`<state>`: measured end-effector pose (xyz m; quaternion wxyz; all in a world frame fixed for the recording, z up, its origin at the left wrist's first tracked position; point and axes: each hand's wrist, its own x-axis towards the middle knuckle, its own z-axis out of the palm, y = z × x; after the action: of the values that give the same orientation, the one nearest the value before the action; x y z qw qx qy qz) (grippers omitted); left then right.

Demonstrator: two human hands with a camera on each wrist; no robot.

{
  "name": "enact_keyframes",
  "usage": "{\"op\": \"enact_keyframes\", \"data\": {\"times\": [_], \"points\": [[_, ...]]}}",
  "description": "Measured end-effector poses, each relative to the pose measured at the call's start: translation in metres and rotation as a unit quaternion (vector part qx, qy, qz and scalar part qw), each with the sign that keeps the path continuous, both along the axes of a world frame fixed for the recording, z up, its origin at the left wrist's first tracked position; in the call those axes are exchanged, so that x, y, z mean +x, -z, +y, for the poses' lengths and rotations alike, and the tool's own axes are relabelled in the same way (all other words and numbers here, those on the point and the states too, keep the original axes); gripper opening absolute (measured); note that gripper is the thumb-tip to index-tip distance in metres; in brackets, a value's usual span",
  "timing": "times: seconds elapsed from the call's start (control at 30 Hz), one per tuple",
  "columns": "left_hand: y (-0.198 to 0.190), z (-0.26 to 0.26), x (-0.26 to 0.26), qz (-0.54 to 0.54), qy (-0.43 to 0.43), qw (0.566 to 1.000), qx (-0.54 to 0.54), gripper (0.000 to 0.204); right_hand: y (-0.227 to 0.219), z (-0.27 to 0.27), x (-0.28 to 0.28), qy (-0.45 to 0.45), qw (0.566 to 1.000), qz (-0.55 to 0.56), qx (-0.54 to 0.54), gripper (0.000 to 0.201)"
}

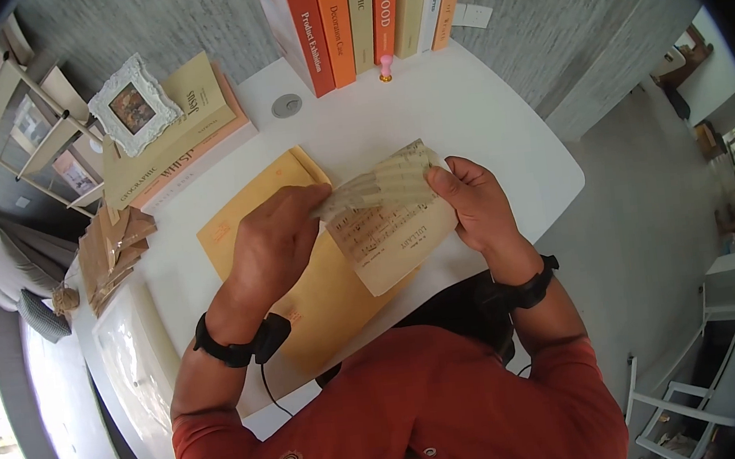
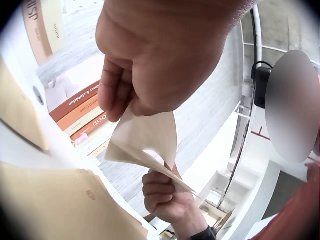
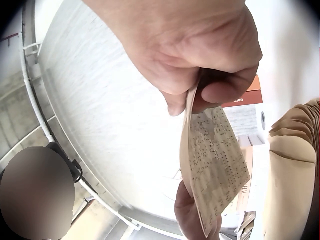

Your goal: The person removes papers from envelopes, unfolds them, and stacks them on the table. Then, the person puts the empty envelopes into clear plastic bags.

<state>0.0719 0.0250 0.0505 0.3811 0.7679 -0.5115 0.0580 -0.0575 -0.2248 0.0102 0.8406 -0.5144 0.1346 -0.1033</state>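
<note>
Both hands hold a sheet of aged-looking music paper (image 1: pixel 395 253) above the desk, with notes and the word "Lullaby" printed on it. My left hand (image 1: pixel 275 244) pinches its upper left corner, and my right hand (image 1: pixel 477 204) grips the right edge, thumb on the face towards me. A greyish upper strip with music print lies across the top of the paper. From the left wrist, the paper (image 2: pixel 142 137) looks bowed, its plain side showing. Dense printed notes cover the face of the paper (image 3: pixel 215 165) in the right wrist view. Yellow kraft envelopes (image 1: pixel 332 314) lie underneath.
Upright books (image 1: pixel 337 26) line the back of the white desk (image 1: pixel 511 143), a pink wax-seal stamp (image 1: pixel 385 68) before them. Stacked books (image 1: pixel 184 150) with a white picture frame (image 1: pixel 133 106) stand back left. Brown paper pieces (image 1: pixel 115 252) and a clear plastic packet (image 1: pixel 135 361) lie at left.
</note>
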Motion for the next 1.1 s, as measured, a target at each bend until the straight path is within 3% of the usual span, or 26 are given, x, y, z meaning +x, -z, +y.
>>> {"op": "enact_keyframes", "data": {"times": [0.07, 0.13, 0.23, 0.33, 0.37, 0.43, 0.57, 0.73, 0.93, 1.1], "points": [[0.001, -0.001, -0.004, 0.137, -0.047, 0.989, -0.031, 0.029, 0.008, -0.007, 0.0, -0.01, 1.0, -0.016, 0.01, 0.035], [-0.002, -0.005, -0.011, 0.314, -0.099, 0.943, -0.055, 0.028, 0.008, -0.011, -0.002, -0.02, 1.0, -0.017, 0.01, 0.035], [-0.003, -0.004, -0.011, 0.378, -0.14, 0.914, -0.051, 0.032, 0.004, -0.014, -0.005, -0.039, 0.999, 0.005, -0.024, 0.035], [-0.012, -0.008, -0.029, 0.224, -0.143, 0.961, -0.078, 0.042, 0.009, -0.027, -0.006, -0.059, 0.995, 0.031, -0.076, 0.034], [-0.013, -0.01, -0.033, 0.113, -0.096, 0.987, -0.059, 0.042, 0.01, -0.03, -0.007, -0.061, 0.994, 0.041, -0.077, 0.034], [-0.018, -0.016, -0.041, -0.109, 0.002, 0.994, -0.015, 0.043, 0.01, -0.034, -0.012, -0.063, 0.994, 0.062, -0.056, 0.033], [-0.038, -0.027, -0.079, -0.164, 0.06, 0.979, 0.103, 0.033, 0.009, -0.042, -0.015, -0.073, 0.994, 0.079, 0.011, 0.031], [-0.009, -0.017, -0.081, -0.194, 0.054, 0.971, 0.131, 0.032, 0.02, -0.043, -0.016, -0.099, 0.99, 0.091, 0.049, 0.03], [-0.026, -0.023, -0.09, -0.162, 0.019, 0.983, 0.082, 0.032, 0.016, -0.035, -0.012, -0.112, 0.986, 0.1, 0.073, 0.03], [-0.001, -0.014, -0.072, -0.163, -0.014, 0.986, 0.015, 0.026, 0.013, -0.024, 0.0, -0.108, 0.985, 0.113, 0.074, 0.031]]}}
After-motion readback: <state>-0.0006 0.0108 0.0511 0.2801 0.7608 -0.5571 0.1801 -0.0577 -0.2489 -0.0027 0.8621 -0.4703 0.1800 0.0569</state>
